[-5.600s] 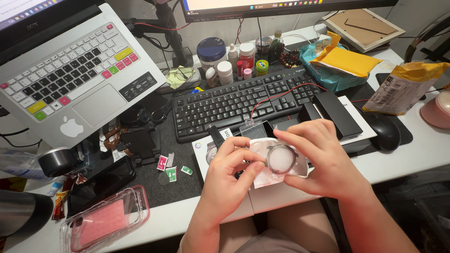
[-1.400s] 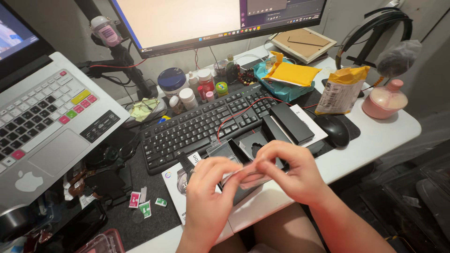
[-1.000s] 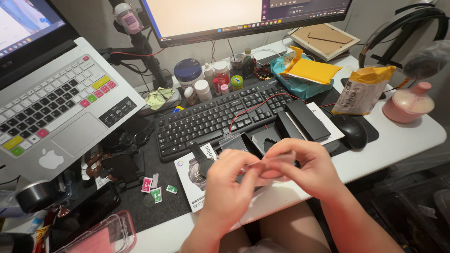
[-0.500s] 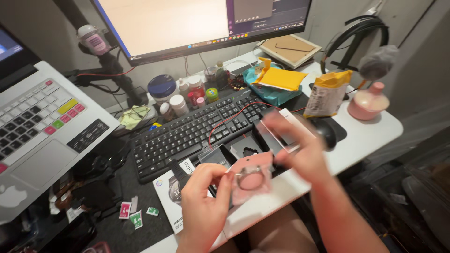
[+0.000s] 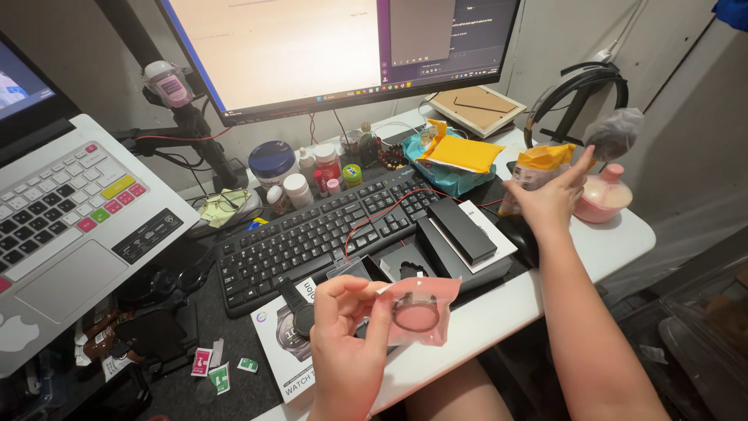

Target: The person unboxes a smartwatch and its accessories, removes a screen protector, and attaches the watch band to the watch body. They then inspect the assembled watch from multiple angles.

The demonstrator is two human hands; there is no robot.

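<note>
the pink pouch (image 5: 417, 310), translucent with a round disc visible inside, is held above the front edge of the surface (image 5: 499, 312), just in front of the black keyboard (image 5: 327, 230). the left hand (image 5: 351, 335) pinches the pouch's left edge between thumb and fingers. the right hand (image 5: 549, 199) is well apart from it, fingers spread wide and holding nothing, reaching beside the yellow snack bag (image 5: 538, 168). an open black box (image 5: 456, 234) lies between the two hands
</note>
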